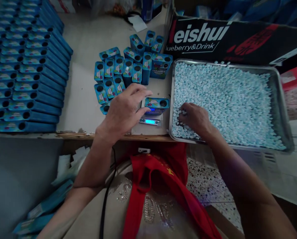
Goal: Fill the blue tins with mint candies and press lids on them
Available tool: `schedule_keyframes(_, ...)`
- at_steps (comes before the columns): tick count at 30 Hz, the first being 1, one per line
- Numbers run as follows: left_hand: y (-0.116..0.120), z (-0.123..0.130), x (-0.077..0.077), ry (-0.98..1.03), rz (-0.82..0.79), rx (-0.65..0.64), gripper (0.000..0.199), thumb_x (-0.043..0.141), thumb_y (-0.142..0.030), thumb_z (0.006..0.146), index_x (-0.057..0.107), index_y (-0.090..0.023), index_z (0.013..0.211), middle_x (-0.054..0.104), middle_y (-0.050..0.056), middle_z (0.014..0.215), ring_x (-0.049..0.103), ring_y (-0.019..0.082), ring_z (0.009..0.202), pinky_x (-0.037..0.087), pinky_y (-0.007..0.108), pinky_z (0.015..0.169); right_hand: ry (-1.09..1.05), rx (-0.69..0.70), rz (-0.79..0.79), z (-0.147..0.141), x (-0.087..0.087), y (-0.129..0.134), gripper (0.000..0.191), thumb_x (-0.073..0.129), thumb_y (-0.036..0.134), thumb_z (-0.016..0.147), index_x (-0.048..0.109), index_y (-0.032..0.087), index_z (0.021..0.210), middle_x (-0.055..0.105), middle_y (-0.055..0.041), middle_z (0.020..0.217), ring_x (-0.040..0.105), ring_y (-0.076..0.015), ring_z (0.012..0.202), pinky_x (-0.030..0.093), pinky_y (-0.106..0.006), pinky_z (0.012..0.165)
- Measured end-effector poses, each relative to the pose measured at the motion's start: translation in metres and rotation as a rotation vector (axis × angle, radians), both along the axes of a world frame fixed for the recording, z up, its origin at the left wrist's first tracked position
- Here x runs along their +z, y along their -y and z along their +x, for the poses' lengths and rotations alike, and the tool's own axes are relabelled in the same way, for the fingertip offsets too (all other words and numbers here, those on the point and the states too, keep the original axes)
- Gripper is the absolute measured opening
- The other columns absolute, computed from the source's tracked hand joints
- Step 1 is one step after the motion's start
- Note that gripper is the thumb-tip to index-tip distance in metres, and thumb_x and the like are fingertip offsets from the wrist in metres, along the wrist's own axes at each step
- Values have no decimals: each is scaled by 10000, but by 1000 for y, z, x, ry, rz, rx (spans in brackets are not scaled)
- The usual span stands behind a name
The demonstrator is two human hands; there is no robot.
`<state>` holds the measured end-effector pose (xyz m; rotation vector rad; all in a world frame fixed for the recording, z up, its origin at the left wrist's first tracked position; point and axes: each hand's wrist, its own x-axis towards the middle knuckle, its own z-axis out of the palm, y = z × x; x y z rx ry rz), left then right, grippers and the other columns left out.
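Note:
A blue box with a round hole in its top [156, 103] stands on a small digital scale [149, 121] whose display is lit. My left hand [125, 111] is at the left side of this box, thumb and fingers apart, with nothing between them. Small pale blue candies fill a metal tray [289, 132] on the right. Among the candies at the tray's left end is my right hand [194, 119], its fingers bent down and their tips partly hidden. Behind my left hand stands a loose group of similar blue boxes [118, 65].
Many blue boxes [36, 86] are stacked in rows at the left. A black carton [203, 39] stands behind the tray. White paper [137, 24] lies toward the back of the table [78, 69]. Blue packages [50, 200] sit below the table's edge at the lower left.

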<state>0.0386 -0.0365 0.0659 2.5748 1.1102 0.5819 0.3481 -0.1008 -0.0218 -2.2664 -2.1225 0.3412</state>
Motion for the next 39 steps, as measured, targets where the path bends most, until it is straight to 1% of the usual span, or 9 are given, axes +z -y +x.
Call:
schedule_keyframes(3,0,-1,2,-36,7,36,411,774,-159,990,709,-241,1387,697,92,1450,691,321,1365,600,457,1147,-194,-74,54,18,2,-8,157,726,296,891,804,242,1016,825,-93,961,769,-295,893,532,-385,810)
schedule_keyframes(7,-3,-2,1,-51,23,43,383,761,-176,1006,714,-231,1381,721,95,1414,710,319,1329,601,468,1143,-447,-154,51,34,6,0,166,744,398,853,806,256,911,747,-25,730,694,-228,636,508,-363,685)
schedule_keyframes(11,-7,3,0,-37,13,5,386,757,-157,1004,712,-216,1383,727,100,1410,715,309,1325,602,463,1143,-423,-174,85,29,14,4,65,730,293,768,767,255,806,721,-23,682,688,-227,650,483,-355,670)
schedule_keyframes(15,-9,3,-2,-18,-8,-16,394,761,-131,992,711,-214,1374,733,99,1405,717,298,1322,596,461,1152,-467,-196,114,17,30,-3,87,719,292,770,780,251,816,693,-12,629,670,-216,626,476,-354,663)
schedule_keyframes(19,-8,-1,-4,-16,-35,-11,411,771,-126,977,710,-215,1374,739,93,1409,711,303,1334,585,481,1178,-526,-142,163,0,56,-12,111,738,338,780,791,254,831,671,-3,611,617,-195,597,445,-340,614)
schedule_keyframes(26,-7,-5,-9,6,-66,0,424,748,-96,971,713,-199,1381,748,97,1407,721,296,1328,592,479,1187,-593,103,170,-47,95,-25,89,757,362,889,792,283,865,684,7,658,599,-163,606,437,-313,581)
schedule_keyframes(32,-7,-10,-10,39,-65,16,410,722,-85,966,728,-200,1359,760,103,1378,733,296,1309,601,475,1177,-596,201,76,-58,95,-39,111,780,348,901,831,269,960,670,28,660,616,-156,635,473,-308,629)
schedule_keyframes(35,-7,-13,-10,45,-67,21,424,717,-75,958,725,-208,1360,759,103,1377,735,291,1301,609,461,1160,-628,176,73,-53,93,-40,207,828,375,885,850,276,1065,697,29,697,626,-155,637,494,-312,634)
schedule_keyframes(39,-8,-16,-10,37,-74,20,425,743,-87,959,721,-222,1362,753,104,1387,733,296,1307,612,460,1150,-663,79,129,-40,90,-36,173,847,408,873,844,292,1002,712,20,687,627,-162,612,490,-316,584)
